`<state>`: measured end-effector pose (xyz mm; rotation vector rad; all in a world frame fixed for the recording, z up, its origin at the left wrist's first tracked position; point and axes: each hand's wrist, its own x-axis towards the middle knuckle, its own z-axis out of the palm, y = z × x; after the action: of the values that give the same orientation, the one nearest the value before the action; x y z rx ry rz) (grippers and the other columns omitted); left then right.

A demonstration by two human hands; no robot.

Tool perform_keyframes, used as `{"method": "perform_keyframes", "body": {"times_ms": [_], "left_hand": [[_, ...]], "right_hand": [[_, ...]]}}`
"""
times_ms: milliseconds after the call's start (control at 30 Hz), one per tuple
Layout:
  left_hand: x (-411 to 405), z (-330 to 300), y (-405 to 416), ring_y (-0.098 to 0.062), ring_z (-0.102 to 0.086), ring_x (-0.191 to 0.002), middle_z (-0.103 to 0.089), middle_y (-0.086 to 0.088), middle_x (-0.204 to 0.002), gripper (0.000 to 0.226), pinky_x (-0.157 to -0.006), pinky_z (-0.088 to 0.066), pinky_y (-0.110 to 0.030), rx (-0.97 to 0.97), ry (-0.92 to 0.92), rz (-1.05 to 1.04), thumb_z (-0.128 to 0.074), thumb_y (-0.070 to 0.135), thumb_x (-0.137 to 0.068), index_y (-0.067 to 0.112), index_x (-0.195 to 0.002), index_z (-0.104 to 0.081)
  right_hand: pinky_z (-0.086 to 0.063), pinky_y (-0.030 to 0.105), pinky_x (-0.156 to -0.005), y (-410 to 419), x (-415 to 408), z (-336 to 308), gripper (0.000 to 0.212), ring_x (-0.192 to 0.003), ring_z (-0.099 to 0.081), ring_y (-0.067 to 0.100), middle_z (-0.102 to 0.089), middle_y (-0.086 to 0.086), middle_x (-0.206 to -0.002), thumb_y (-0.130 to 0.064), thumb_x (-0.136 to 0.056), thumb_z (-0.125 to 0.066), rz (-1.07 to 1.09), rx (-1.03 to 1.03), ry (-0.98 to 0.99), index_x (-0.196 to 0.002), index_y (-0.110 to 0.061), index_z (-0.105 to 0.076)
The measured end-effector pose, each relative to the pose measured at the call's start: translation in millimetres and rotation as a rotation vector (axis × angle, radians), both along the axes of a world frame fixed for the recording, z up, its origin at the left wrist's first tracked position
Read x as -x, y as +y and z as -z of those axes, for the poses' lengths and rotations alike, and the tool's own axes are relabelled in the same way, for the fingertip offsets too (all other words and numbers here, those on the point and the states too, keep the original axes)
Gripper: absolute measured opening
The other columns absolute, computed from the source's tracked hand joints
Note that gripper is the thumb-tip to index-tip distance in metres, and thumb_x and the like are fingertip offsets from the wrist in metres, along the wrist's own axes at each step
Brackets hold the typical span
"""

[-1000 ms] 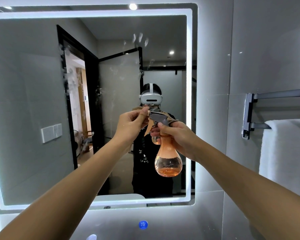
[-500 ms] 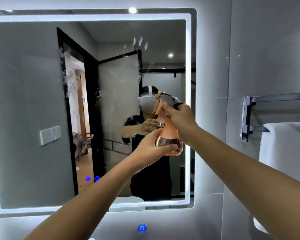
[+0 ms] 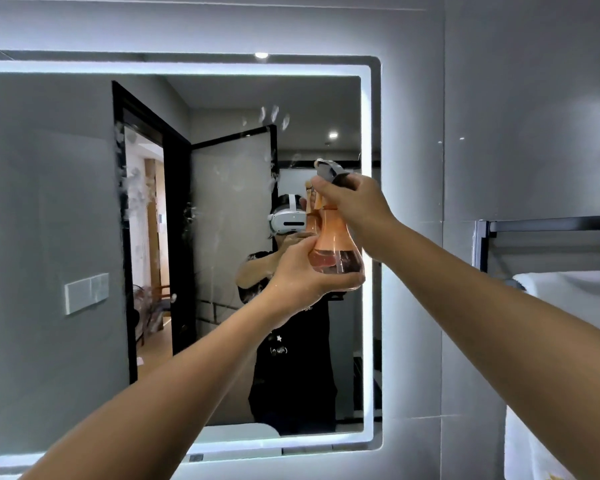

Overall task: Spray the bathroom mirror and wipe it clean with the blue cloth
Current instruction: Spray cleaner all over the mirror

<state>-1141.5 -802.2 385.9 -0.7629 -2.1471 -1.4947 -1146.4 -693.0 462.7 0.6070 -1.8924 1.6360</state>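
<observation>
1. The mirror (image 3: 66, 237) in front of you is a wall-mounted rectangle with rounded corners and a lit white band around its edge. White smudges and fingerprint marks show on the glass: a vertical patch left of centre and several oval prints near the top centre.
2. The spray bottle (image 3: 335, 251) is a clear orange, bulb-shaped vessel with a narrow neck and a grey trigger head. It stands roughly upright, raised before the mirror's right side, and is partly filled with liquid.
3. The blue cloth does not show in your view.
</observation>
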Motion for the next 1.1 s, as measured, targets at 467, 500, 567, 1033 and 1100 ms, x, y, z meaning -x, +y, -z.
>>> {"method": "perform_keyframes", "body": {"times_ms": [467,500,567,1033,1100], "left_hand": [[-0.8,-34.0,14.5,-0.011,-0.069,-0.097,-0.074,0.003,-0.102,0.049,-0.092,-0.054,-0.030,0.108,0.045,0.098,-0.087,0.020,-0.068,0.017,-0.111,-0.065],[-0.6,-34.3,14.8,-0.011,-0.069,-0.097,-0.073,0.004,-0.102,0.049,-0.094,-0.054,-0.032,0.113,0.043,0.093,-0.088,0.020,-0.067,0.018,-0.110,-0.065],[0.0,-34.6,15.0,-0.011,-0.069,-0.099,-0.074,0.004,-0.103,0.050,-0.097,-0.052,-0.036,0.120,0.035,0.097,-0.088,0.021,-0.065,0.019,-0.109,-0.064],[-2.7,-42.1,10.2,-0.014,-0.067,-0.106,-0.072,0.005,-0.109,0.062,-0.103,-0.047,-0.042,0.152,0.058,0.082,-0.088,0.036,-0.062,0.021,-0.115,-0.062],[-5.0,-42.4,7.3,-0.013,-0.068,-0.104,-0.072,0.006,-0.108,0.060,-0.102,-0.047,-0.043,0.159,0.064,0.071,-0.087,0.037,-0.062,0.022,-0.114,-0.062]], "right_hand": [[-0.041,0.018,-0.046,4.1,-8.1,-40.9,0.020,-0.059,-0.057,0.010,-0.062,0.001,-0.075,-0.034,-0.092,-0.060,0.149,0.078,-0.022,-0.086,-0.015,-0.060],[-0.041,0.018,-0.045,4.0,-8.7,-40.6,0.020,-0.056,-0.056,0.009,-0.060,0.000,-0.071,-0.033,-0.091,-0.060,0.161,0.093,-0.019,-0.080,-0.017,-0.059],[-0.042,0.022,-0.050,4.5,-7.8,-39.8,0.022,-0.054,-0.055,0.010,-0.059,-0.001,-0.067,-0.033,-0.091,-0.061,0.183,0.104,-0.011,-0.074,-0.020,-0.057],[-0.046,0.014,-0.048,0.9,-11.0,-46.3,0.016,-0.074,-0.063,0.015,-0.071,0.010,-0.089,-0.022,-0.093,-0.059,0.075,0.056,0.014,-0.084,-0.010,-0.065],[-0.047,0.021,-0.057,-2.9,-10.2,-46.5,0.019,-0.077,-0.065,0.018,-0.072,0.011,-0.089,-0.025,-0.092,-0.060,0.077,0.047,0.025,-0.076,-0.014,-0.063]]}}
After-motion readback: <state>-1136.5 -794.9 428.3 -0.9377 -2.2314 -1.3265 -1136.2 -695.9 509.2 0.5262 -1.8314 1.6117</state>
